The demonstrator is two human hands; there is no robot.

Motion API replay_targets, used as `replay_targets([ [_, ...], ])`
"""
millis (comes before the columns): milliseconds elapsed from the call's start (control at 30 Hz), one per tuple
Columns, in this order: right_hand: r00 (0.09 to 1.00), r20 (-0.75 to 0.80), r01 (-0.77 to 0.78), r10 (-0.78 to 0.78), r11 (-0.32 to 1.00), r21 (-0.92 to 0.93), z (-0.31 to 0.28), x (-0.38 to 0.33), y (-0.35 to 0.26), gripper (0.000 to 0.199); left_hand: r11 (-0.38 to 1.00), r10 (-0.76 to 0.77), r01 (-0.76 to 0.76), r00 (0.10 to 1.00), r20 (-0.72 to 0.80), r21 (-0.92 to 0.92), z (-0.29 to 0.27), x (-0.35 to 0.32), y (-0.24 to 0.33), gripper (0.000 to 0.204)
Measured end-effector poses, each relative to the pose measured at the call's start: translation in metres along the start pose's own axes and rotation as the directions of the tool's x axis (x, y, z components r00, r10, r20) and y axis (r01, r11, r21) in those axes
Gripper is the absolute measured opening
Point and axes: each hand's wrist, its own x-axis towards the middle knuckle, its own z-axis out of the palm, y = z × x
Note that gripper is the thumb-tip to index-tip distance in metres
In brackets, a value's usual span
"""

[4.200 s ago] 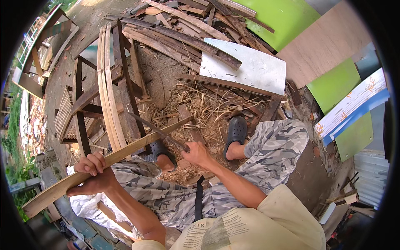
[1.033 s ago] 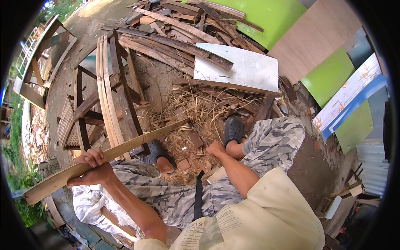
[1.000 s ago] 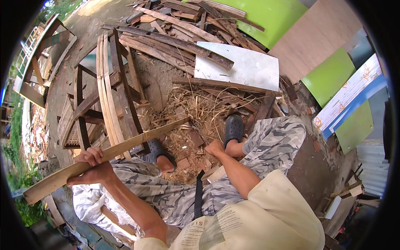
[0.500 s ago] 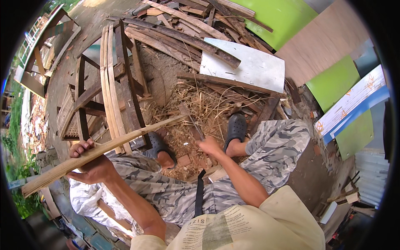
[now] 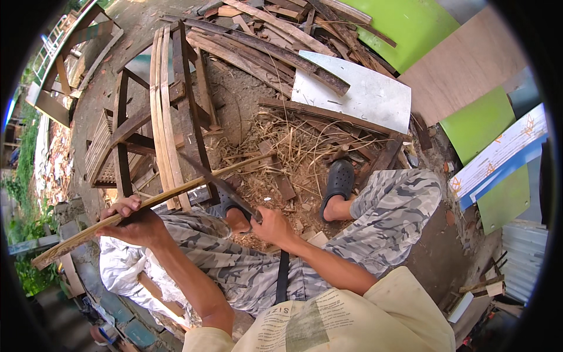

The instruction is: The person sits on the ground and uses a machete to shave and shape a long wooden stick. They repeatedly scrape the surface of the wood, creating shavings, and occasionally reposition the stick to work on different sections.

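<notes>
My left hand grips a long pale bamboo strip that runs from lower left up toward the centre, its far tip over the shavings. My right hand is closed on the handle of a long dark blade, which slants up to the left and crosses the strip. I sit with camouflage trousers and dark clogs on my feet. Shavings and splinters lie heaped in front of my feet.
A wooden frame with bent slats stands to the left. Dark planks pile at the top, with a white board beside them. Green and brown panels lean at the right. A concrete edge and greenery lie at far left.
My right hand came back from the shavings toward my knee and now holds the blade up against the strip. The left hand kept hold of the strip, which shifted slightly.
</notes>
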Motion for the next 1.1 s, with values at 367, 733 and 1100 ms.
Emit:
replay_targets([
  [367,0.990,0.049,-0.128,0.130,0.991,-0.040,-0.002,0.012,0.006,0.029,0.955,0.161,-0.047,0.911,-0.379,0.293,0.045,-0.007,0.002,0.055],
  [733,1.000,-0.006,-0.016,0.016,1.000,0.027,0.012,0.016,-0.006,0.027,0.946,0.208,-0.048,0.848,-0.488,0.320,0.058,-0.006,0.000,0.050],
  [1100,0.992,0.046,-0.121,0.118,0.991,0.053,0.016,0.024,0.012,0.027,0.948,0.178,-0.006,0.839,-0.515,0.318,0.066,-0.011,0.002,0.050],
])
